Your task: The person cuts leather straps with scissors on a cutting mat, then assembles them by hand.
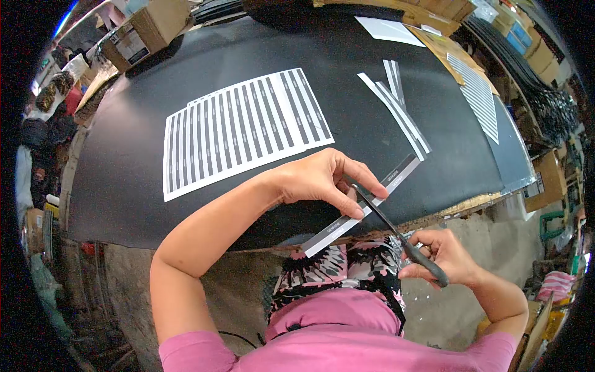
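Observation:
My left hand (338,183) pinches a grey-and-white printed strip (396,178) near its middle, above the table's front edge. The strip slants from lower left to upper right. In my right hand (440,257) are black-handled scissors (396,230), their blades pointing up and left across the strip, close to my left fingertips. Whether the blades are parted is hard to tell. Striped printed sheets (242,124) lie overlapping on the black table, beyond my left forearm. Several loose cut strips (396,111) lie crossed to the right of these sheets.
The black table (124,161) has its front edge just before my body. A white sheet (389,31) and another striped sheet (474,93) lie at the far right. A cardboard box (145,34) stands at the back left, and another box (545,180) is beyond the right edge.

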Demonstrator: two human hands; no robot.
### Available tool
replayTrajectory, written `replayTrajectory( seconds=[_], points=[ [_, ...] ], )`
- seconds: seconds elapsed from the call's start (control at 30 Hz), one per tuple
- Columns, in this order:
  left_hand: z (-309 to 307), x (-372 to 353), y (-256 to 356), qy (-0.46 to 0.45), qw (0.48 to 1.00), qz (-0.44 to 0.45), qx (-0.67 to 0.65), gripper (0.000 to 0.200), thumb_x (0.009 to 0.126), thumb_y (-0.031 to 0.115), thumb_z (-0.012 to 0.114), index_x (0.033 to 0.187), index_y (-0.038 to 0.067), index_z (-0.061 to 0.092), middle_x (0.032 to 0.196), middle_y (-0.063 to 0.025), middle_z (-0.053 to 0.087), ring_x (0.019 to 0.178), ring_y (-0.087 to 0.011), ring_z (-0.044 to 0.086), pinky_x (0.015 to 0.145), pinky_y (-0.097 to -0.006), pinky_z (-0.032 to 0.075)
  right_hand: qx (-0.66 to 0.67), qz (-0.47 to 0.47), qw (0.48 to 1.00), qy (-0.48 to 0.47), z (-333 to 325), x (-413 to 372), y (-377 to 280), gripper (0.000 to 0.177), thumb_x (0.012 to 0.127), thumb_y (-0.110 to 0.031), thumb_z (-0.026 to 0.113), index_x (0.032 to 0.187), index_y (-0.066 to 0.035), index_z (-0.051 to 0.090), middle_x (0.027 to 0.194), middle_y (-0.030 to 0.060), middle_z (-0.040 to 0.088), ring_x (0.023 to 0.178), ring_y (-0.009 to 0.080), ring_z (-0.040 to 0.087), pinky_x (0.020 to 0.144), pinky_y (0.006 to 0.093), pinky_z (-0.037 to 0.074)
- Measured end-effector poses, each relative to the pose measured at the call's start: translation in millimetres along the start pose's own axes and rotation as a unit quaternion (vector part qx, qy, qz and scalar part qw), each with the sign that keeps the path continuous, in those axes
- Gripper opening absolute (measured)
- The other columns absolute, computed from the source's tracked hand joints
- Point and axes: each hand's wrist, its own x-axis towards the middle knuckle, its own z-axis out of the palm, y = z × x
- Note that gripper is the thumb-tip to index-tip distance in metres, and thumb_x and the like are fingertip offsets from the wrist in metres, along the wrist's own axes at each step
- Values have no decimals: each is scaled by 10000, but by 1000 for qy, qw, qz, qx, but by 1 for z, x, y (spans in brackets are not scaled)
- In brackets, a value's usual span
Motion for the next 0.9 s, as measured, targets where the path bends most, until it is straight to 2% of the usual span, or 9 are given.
replayTrajectory(
  seconds=[0.13,0.2,0.27,0.33,0.47,0.5,0.67,0.8,0.9],
  points=[
    [-13,-5,7,13,999,0,40,427,705,70,807,1117,66,700,1105,-64,646,856,-102,607,733,-218,468,2,-28,1000,-8,-17,6,11,427,664,-292,891,899,-48,631,538,-59,494,535,1,430,466,203,319],
    [-31,-13,14,34,997,28,61,430,691,67,813,1106,51,700,1102,-76,649,818,-108,623,702,-223,492,-212,-100,971,41,-38,9,13,545,581,-326,926,939,-48,625,522,-56,475,529,17,428,462,232,326],
    [-50,-24,25,99,988,58,106,428,677,44,807,1089,9,694,1080,-86,656,802,-115,640,675,-230,520,-189,-68,977,74,-47,14,-3,604,504,-346,946,878,-42,581,494,-24,447,484,65,411,456,267,327],
    [-59,-35,35,139,988,36,60,435,664,23,806,1083,-2,693,1082,-91,656,769,-108,640,676,-220,515,-282,-148,928,194,-54,24,-9,595,499,-339,941,788,-45,513,495,15,433,467,103,396,453,283,312],
    [-58,-32,28,105,991,34,79,435,658,-9,804,1080,15,700,1126,-103,654,783,-118,641,676,-230,515,-355,-269,877,181,-57,61,-19,562,542,-297,916,739,-30,462,574,107,515,515,299,504,501,374,386],
    [-55,-31,28,93,993,26,64,433,670,-9,800,1090,24,699,1122,-105,653,810,-130,641,679,-234,518,-354,-251,884,174,-56,69,-25,554,546,-311,907,732,-21,473,614,144,553,593,397,545,546,421,418],
    [-54,-30,24,65,995,34,69,424,689,7,802,1098,20,693,1111,-105,649,852,-136,648,698,-242,537,-439,-246,861,72,-76,91,-44,502,556,-325,880,755,-20,534,676,158,582,682,373,589,606,431,451],
    [-54,-28,20,30,997,21,68,410,698,19,803,1093,22,694,1110,-107,650,862,-145,655,716,-244,547,-470,-304,829,-12,-85,87,-59,358,615,-207,824,814,-17,595,760,137,602,750,317,598,662,380,462],
    [-53,-28,19,17,997,6,76,405,699,27,804,1089,25,696,1110,-103,653,860,-146,657,722,-241,547,-378,-368,833,167,-75,90,-74,106,763,-64,689,854,-28,650,842,127,620,721,294,593,648,370,464]
  ],
)
